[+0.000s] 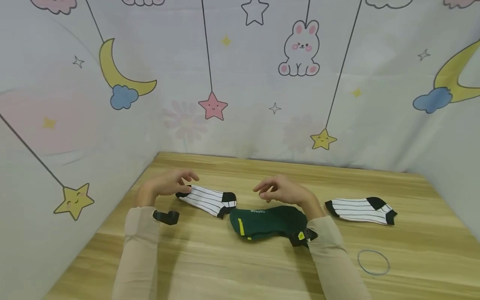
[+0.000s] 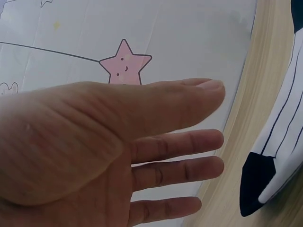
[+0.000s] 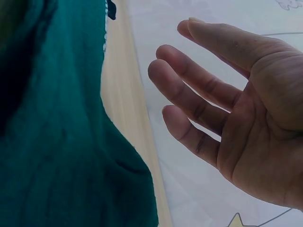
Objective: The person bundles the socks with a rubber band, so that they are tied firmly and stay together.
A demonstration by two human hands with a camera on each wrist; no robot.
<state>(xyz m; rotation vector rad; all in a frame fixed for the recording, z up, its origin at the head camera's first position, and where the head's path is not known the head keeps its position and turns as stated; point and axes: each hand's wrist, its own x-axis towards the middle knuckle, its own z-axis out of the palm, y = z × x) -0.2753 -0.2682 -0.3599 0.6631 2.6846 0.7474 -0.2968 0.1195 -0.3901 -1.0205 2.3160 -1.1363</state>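
My left hand (image 1: 170, 182) hovers at the toe end of a white sock (image 1: 206, 198) with thin dark stripes and black toe and heel. In the left wrist view the left hand (image 2: 118, 137) has its fingers extended and holds nothing, with the striped sock (image 2: 286, 109) off to the right. Above the dark green sock (image 1: 262, 223), which has yellow marks and white lettering, is my right hand (image 1: 283, 189). The right wrist view has the right hand (image 3: 232, 109) with loosely bent fingers, holding nothing, beside the green sock (image 3: 71, 142). Whether the green is one sock or two cannot be told.
A second striped sock (image 1: 361, 210) lies at the right of the wooden table (image 1: 210, 266). Nearer the front is a thin blue ring (image 1: 373, 262). A white curtain (image 1: 255, 83) with printed stars and moons closes off the back and sides.
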